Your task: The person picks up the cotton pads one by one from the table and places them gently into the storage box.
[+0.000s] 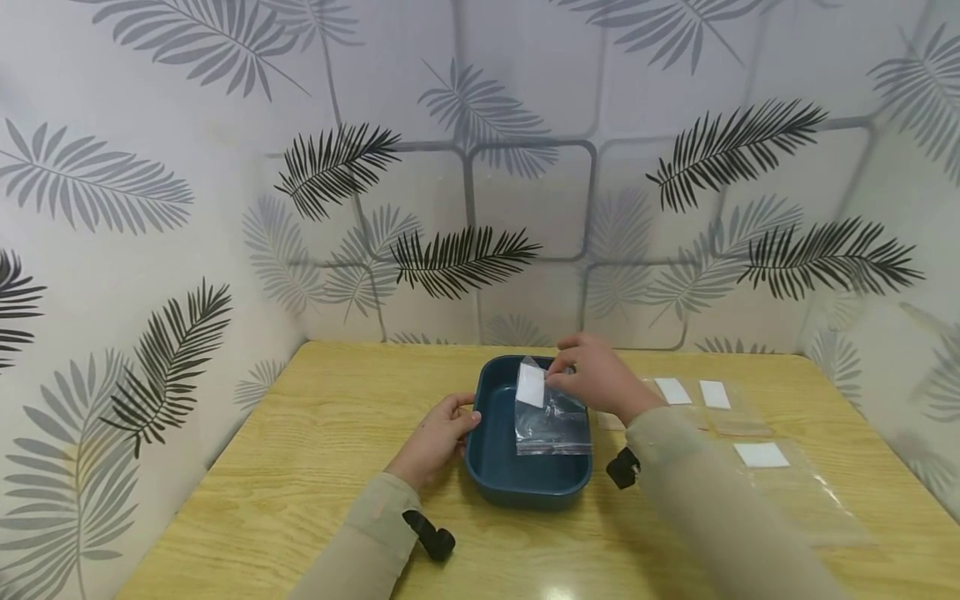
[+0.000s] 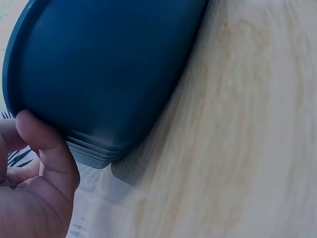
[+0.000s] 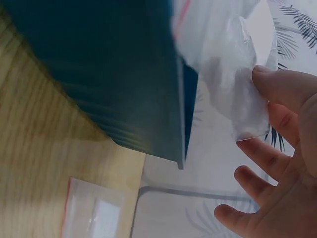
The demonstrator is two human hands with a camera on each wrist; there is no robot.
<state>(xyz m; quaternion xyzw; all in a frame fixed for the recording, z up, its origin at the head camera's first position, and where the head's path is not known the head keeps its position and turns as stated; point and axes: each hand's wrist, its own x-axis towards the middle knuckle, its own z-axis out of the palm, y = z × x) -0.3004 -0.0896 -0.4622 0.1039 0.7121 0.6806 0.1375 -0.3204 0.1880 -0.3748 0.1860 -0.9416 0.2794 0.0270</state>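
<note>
A dark blue rectangular plastic bin [image 1: 525,492] stands on the table. My left hand [image 1: 433,437] holds its left side, with the thumb [image 2: 37,129] at the rim in the left wrist view. My right hand [image 1: 596,379] pinches a clear zip bag [image 1: 553,429] by its upper end, over the bin's opening. A white label [image 1: 530,387] shows on that bag, and its zip end hangs toward the near side. In the right wrist view, the thumb and index finger grip the bag [image 3: 223,74] while the other fingers are spread.
To the right of the bin, several clear bags with white labels lie flat on the wooden table [image 1: 315,467]: a larger one [image 1: 806,500] near the front, smaller ones [image 1: 738,418] farther back. A leaf-patterned wall [image 1: 525,208] rises behind the table.
</note>
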